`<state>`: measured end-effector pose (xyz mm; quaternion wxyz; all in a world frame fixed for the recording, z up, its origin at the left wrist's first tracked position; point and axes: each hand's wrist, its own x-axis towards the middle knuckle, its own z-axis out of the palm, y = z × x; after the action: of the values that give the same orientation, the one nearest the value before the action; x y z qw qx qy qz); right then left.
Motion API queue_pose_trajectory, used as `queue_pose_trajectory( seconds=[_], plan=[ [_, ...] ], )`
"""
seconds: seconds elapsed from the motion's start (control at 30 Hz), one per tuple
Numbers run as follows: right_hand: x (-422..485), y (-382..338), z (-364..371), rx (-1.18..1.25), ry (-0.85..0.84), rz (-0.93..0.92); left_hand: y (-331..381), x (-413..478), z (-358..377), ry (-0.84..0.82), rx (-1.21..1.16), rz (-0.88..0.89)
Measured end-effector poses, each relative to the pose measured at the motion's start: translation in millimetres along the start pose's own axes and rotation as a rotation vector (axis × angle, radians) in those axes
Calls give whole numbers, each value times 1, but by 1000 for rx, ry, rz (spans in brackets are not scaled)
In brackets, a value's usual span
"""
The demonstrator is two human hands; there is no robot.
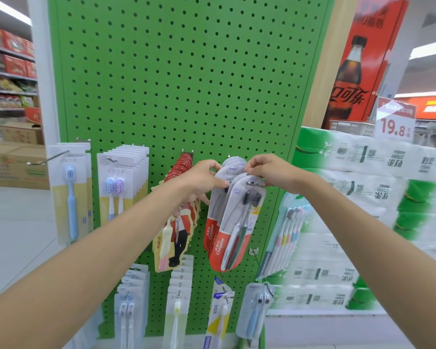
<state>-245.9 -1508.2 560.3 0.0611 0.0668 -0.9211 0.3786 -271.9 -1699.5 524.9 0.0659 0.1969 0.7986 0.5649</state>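
A green pegboard [186, 71] stands in front of me with toothbrush packs on hooks. At its middle right hang several Colgate toothbrush packs [230, 230], grey blisters with red bottoms. My left hand [202, 180] grips the upper left edge of these packs, thumb on the front one. My right hand [272, 172] pinches the top of the front pack where it meets the hook. The hook itself is mostly hidden by my fingers.
Red-topped packs [179, 212] hang just left of the Colgate ones, yellow-backed packs [121, 182] and a blue toothbrush pack [69, 195] further left. More packs hang on lower rows. Stacked tissue packs [363, 197] stand at the right, cardboard boxes [15, 162] at the left.
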Motion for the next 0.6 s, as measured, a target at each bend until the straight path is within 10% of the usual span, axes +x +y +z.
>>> queue_pose_trajectory(
  seconds=[0.6],
  plan=[
    [0,5,-16,-221,70,-95,3,24,13,26,-14,34]
  ],
)
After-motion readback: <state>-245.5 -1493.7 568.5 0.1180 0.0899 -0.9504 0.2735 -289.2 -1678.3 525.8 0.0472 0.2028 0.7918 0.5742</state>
